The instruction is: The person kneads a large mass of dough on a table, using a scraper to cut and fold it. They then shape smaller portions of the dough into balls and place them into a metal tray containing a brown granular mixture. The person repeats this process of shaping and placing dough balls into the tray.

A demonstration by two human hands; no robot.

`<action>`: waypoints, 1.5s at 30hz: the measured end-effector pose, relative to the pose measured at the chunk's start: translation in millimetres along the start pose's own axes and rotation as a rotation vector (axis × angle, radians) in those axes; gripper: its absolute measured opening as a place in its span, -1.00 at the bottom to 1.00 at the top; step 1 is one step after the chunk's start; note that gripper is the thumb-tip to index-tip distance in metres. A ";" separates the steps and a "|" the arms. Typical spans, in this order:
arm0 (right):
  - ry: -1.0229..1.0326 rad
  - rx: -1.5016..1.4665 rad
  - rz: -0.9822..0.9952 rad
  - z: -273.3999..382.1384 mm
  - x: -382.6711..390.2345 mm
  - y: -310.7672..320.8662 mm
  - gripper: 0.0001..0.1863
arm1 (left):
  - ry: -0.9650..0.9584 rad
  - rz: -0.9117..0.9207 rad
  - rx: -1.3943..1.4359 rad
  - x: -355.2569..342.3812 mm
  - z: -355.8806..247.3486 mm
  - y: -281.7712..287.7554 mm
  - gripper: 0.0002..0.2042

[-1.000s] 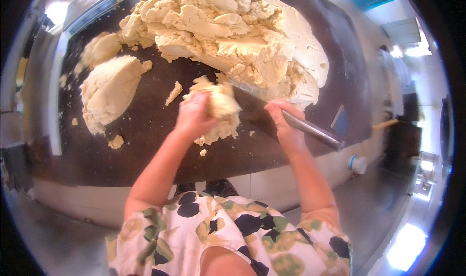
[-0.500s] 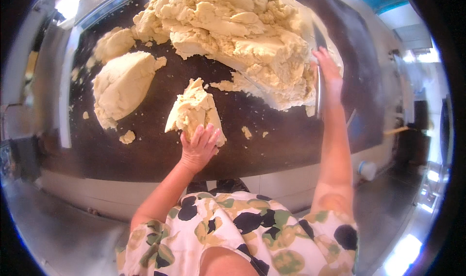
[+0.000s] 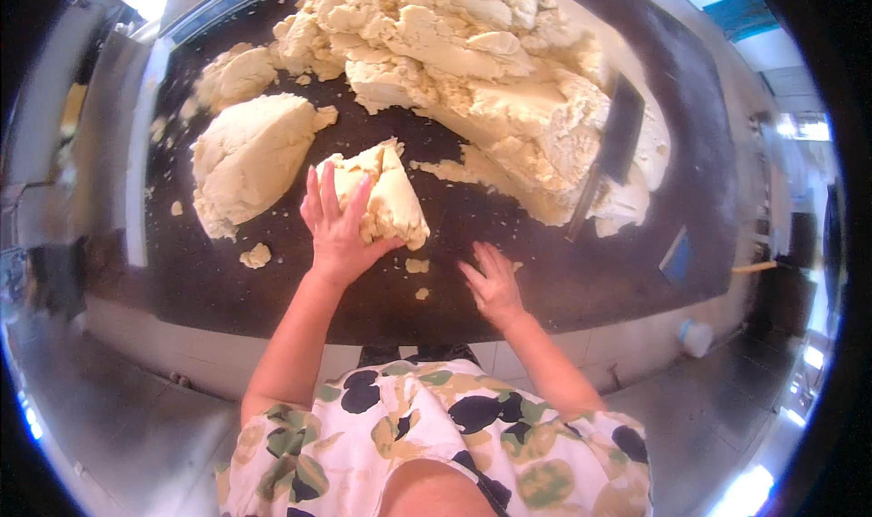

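A lump of pale yellow dough (image 3: 391,194) lies on the dark tabletop in front of me. My left hand (image 3: 336,235) grips its left and near side, fingers spread over it and thumb at its lower edge. To the right, my right hand (image 3: 493,285) is low over the table with fingers stretched out, beside a small dough crumb (image 3: 517,265) partly hidden by the fingers. Nothing shows in its grasp. A broad-bladed knife (image 3: 623,126) lies slanted against the right end of the big dough mass (image 3: 472,72), touched by neither hand.
Another smooth dough chunk (image 3: 250,158) sits at the left, with a smaller piece (image 3: 238,76) behind it. Crumbs (image 3: 256,255) are scattered about. A flat tool with blue on it (image 3: 675,255) lies near the table's right edge. A white round container (image 3: 696,337) stands beyond the near right edge.
My right hand has left the knife and come down toward me; the knife now leans over on the dough. My left hand has shifted to the dough lump's left side, and the lump has turned.
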State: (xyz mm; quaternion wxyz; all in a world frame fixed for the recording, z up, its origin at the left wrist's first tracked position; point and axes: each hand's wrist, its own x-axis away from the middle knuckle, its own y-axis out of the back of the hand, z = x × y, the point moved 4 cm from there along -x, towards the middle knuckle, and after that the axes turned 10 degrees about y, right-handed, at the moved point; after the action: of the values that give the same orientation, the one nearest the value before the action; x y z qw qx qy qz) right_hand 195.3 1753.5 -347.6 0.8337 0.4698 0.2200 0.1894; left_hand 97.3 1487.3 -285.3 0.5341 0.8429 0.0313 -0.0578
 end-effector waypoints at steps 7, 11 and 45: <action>-0.338 -0.389 -0.389 -54.9 -37.2 -20.7 -0.72 | 0.379 0.386 0.222 -63.2 36.4 2.2 0.01; -0.350 -0.731 -0.451 -30.7 -167.8 1.5 -0.76 | 0.322 0.276 0.098 -61.8 28.2 -1.3 0.03; -0.260 -1.362 -0.167 -9.1 -196.2 -38.9 -0.58 | 0.347 0.009 0.603 17.9 59.8 -19.4 -0.17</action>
State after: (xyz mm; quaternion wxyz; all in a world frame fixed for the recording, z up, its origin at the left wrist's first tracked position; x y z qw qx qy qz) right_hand 31.5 1638.4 -348.5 0.9740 -0.1569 -0.0140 0.1629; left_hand 109.0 1441.3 -330.3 0.2480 0.9601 0.0997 0.0821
